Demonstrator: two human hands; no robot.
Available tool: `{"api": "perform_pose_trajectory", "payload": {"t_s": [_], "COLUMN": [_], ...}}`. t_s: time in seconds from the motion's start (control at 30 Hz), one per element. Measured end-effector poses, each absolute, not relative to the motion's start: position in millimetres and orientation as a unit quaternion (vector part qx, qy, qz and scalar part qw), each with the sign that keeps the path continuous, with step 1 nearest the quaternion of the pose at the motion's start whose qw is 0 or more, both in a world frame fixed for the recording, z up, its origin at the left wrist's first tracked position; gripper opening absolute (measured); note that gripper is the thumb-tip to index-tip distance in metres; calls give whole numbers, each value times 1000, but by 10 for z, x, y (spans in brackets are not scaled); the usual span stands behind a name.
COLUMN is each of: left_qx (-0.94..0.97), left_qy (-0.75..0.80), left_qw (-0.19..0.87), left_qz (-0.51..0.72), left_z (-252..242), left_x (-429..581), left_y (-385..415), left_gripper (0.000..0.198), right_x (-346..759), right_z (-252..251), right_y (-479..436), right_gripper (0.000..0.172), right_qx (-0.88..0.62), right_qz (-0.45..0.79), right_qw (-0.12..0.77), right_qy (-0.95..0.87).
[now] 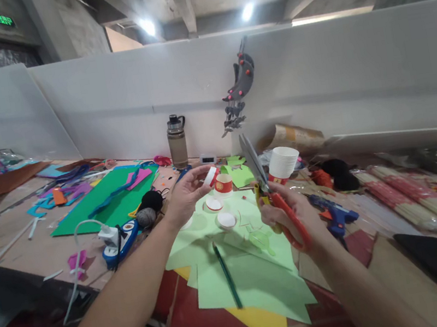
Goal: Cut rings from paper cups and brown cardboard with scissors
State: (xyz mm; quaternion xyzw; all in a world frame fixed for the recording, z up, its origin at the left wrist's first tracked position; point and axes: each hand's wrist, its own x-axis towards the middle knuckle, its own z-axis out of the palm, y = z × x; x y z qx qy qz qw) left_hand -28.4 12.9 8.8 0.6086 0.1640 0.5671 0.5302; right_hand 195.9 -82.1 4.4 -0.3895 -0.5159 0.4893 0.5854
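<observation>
My left hand (pixel 185 193) is raised over the light green paper sheets (pixel 244 275) and pinches a small red-and-white ring of paper cup (pixel 211 175) between thumb and fingers. My right hand (pixel 288 213) grips red-handled scissors (pixel 265 183) with the blades pointing up and closed. A short red-banded paper cup (pixel 224 183) stands just behind the left hand. Two white round cup pieces (pixel 226 219) lie on the green paper. A green pencil (pixel 226 274) lies on the sheets near me.
A stack of white paper cups (pixel 282 163) stands behind the scissors. A blue glue gun (pixel 334 215) lies to the right, bundled sticks (pixel 406 197) beyond. A water bottle (pixel 177 141), green foam sheet (pixel 104 201), black yarn (pixel 152 200) and a charger (pixel 109 236) sit left. A white partition stands behind.
</observation>
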Motion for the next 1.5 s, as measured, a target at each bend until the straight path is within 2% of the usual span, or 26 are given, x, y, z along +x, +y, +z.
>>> {"api": "perform_pose_trajectory", "payload": {"t_s": [0.13,0.23,0.33,0.43,0.5,0.57,0.63,0.8,0.9,1.03,1.13,1.23,1.33,1.5], "left_qx": [613,607,602,592,579,557,529,424,396,375,381,391,390,351], "left_qy": [154,159,161,159,163,171,183,211,215,212,201,192,183,229], "left_qw": [535,540,538,545,550,564,601,707,742,766,768,754,741,731], "left_qz": [560,561,568,572,579,585,571,526,497,478,473,491,515,538], "left_z": [66,51,41,45,57,67,68,46,59,88,76,57,55,63], "left_x": [-295,-302,-306,-298,-284,-265,-245,-194,-173,-165,-174,-189,-196,-171], "left_y": [151,168,184,192,190,184,174,116,73,49,60,81,104,141], "left_gripper": [49,48,48,48,48,49,49,37,36,38,35,34,36,34], "right_x": [1872,1842,1888,2018,2124,2214,2268,2239,2198,2212,2220,2167,2087,2077], "right_z": [59,44,21,5,-7,-21,-33,-39,-79,-161,-144,-71,-30,-52], "right_y": [-808,-803,-772,-697,-646,-618,-615,-653,-649,-621,-622,-637,-642,-622], "right_gripper": [42,51,51,45,36,33,30,30,30,38,34,26,22,17], "right_qx": [-374,-430,-486,-567,-625,-662,-690,-745,-748,-724,-718,-695,-622,-582], "right_qz": [533,507,460,357,240,110,34,7,15,40,26,-9,46,87], "right_qw": [584,561,523,451,376,314,248,98,52,39,33,122,226,283], "right_qy": [-483,-492,-528,-590,-640,-671,-679,-659,-662,-687,-695,-709,-748,-758]}}
